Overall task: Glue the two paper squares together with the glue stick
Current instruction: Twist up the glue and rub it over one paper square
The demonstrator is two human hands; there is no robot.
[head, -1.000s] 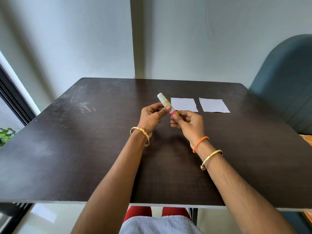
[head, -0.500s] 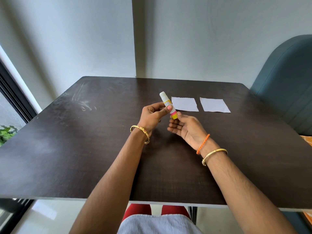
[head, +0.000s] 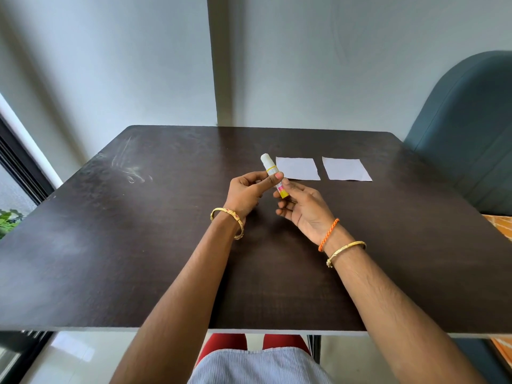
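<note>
The table (head: 138, 245) lies bare toward its left and near edges; two paper squares (head: 297, 168) (head: 346, 169) lie near the far right corner, a narrow gap between them.

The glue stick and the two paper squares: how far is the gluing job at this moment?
Done: only the pick-up. The left hand holds the glue stick above the table, white cap still on. In hand: the right hand touches its yellow base with the fingertips, perhaps to open or twist it. Left: the near paper square and the far paper square lie apart, flat, with no glue visible, so uncapping, spreading and pressing remain.
</note>
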